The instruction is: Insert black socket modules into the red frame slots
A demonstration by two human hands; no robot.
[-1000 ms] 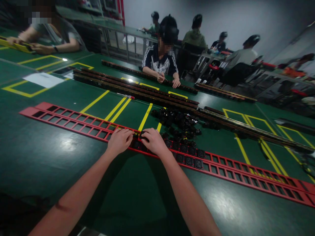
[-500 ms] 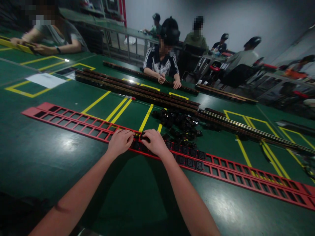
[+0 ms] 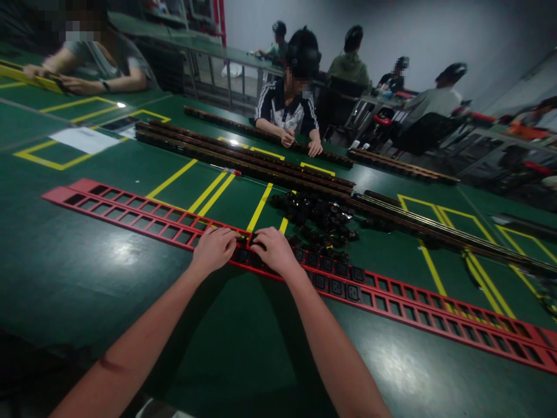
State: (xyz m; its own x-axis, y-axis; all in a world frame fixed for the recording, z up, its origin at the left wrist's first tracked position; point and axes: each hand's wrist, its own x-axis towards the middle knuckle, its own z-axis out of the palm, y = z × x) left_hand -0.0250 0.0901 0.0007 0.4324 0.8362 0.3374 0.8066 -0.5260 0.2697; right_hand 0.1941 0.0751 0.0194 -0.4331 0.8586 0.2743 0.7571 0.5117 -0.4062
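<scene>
Two long red panels (image 3: 543,355) with rows of rectangular openings lie side by side across the green table in front of me. Black power sockets (image 3: 336,287) fill several openings to the right of my hands. My left hand (image 3: 213,251) is closed over the panels, its fingers curled at the far strip. Close beside it, my right hand (image 3: 275,251) bends its fingers round a small black socket (image 3: 253,237) at an opening of the far strip. The fingertips of both hands are partly hidden.
Beyond the panels lies a pile of black sockets (image 3: 322,215). Long dark rails (image 3: 243,159) run behind it, with a red-handled screwdriver (image 3: 235,172) in front. White paper (image 3: 85,141) lies at left. A co-worker's hands (image 3: 315,148) rest on a rail opposite; other people sit around.
Both hands stay at the same place on the red panels, with only a slight shift of the fingers. The whole view has moved a little.
</scene>
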